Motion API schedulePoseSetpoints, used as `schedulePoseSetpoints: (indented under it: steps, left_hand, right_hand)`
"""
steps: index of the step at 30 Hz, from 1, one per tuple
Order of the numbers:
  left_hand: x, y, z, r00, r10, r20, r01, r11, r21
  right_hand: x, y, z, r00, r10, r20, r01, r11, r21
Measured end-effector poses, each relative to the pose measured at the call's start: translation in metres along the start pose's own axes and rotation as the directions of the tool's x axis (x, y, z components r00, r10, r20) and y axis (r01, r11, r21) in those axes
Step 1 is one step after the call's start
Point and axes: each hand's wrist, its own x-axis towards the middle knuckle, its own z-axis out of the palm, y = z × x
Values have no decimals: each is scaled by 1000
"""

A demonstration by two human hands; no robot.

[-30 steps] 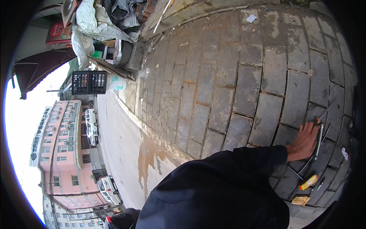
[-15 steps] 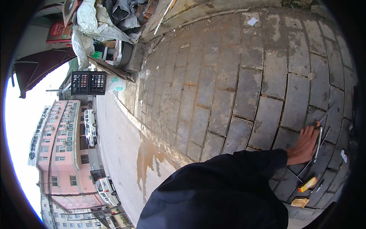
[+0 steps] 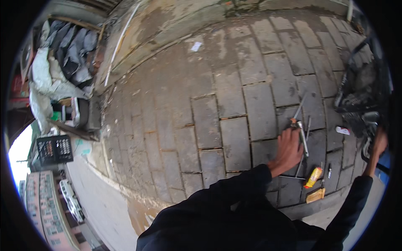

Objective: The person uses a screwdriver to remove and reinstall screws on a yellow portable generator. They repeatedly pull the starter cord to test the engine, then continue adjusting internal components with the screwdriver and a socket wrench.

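My left hand (image 3: pixel 288 151) reaches over the paving with its fingers spread. Its fingertips are beside a silver ratchet-like wrench (image 3: pixel 304 144) and close to the brown handle of a screwdriver (image 3: pixel 298 110). Whether they touch either tool is unclear. A thin metal rod with a cross end (image 3: pixel 293 178) lies just past the hand. At the right edge, my right hand (image 3: pixel 380 143) is raised against a dark metal part (image 3: pixel 370 125) of a black-framed machine (image 3: pixel 362 83). Its fingers are too blurred and dark to read.
Near the tools lie a yellow-and-red packet (image 3: pixel 313 177), a tan packet (image 3: pixel 315 195), a small dark-and-silver piece (image 3: pixel 329 170) and a white-and-red item (image 3: pixel 342 130). A black crate (image 3: pixel 54 149) and heaped sheeting (image 3: pixel 54 75) stand at far left, beside a road (image 3: pixel 96 184).
The view has swung right, so the tools sit further left in it. My right arm and the black-framed machine have come into sight. My left hand stays by the same tools.
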Motion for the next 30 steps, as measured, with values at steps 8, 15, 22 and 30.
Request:
schedulePoseSetpoints:
  steps: [8,15,22,30]
  left_hand:
    - [14,13,3,990,18,140,4,987,-159]
    - [6,1,9,983,74,169,-58,994,-97]
    - [9,6,14,979,119,167,-102,989,-109]
    - [8,11,12,961,144,237,-144,989,-19]
  right_hand:
    - [-62,-71,-38,909,82,-409,140,863,485]
    - [-72,-76,-66,921,30,-389,161,879,449]
    - [-60,-75,-48,750,-153,-643,248,967,59]
    - [-65,-70,-55,803,-81,-590,356,859,367]
